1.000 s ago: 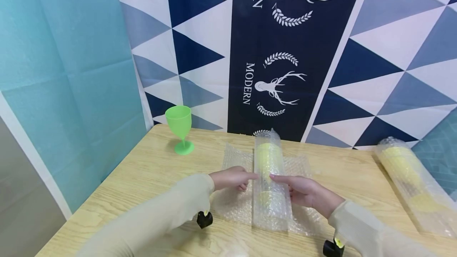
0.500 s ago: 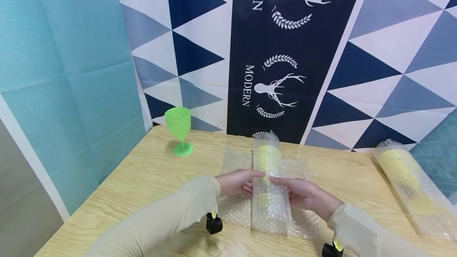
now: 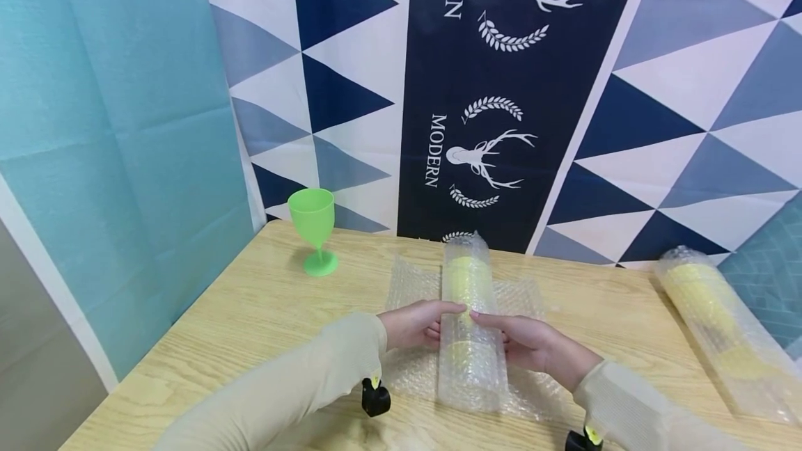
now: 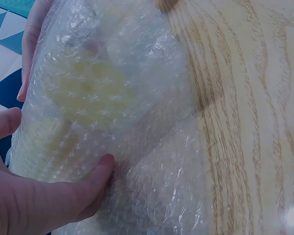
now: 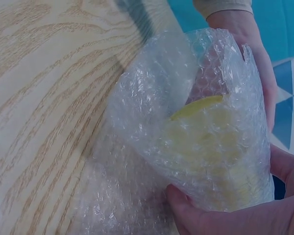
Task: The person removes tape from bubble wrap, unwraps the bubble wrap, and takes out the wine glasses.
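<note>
A yellow goblet-like thing rolled in bubble wrap lies on the table, its length pointing away from me. My left hand grips its left side, the thumb or forefinger laid on top and the other fingers curled low. From the right, my right hand holds the same roll in a similar way. The fingertips of both hands nearly meet on top. In the right wrist view a yellow edge shows inside the roll's loose end; in the left wrist view a round yellow patch shows through. Loose bubble wrap spreads beneath.
A green goblet stands upright at the back left of the wooden table. Another bubble-wrapped yellow roll lies along the right. Behind the table hangs a patterned cloth, with a teal cloth on the left.
My left hand has moved right, from the roll's left edge onto its top and side. My right hand has stayed at the right side, almost still.
</note>
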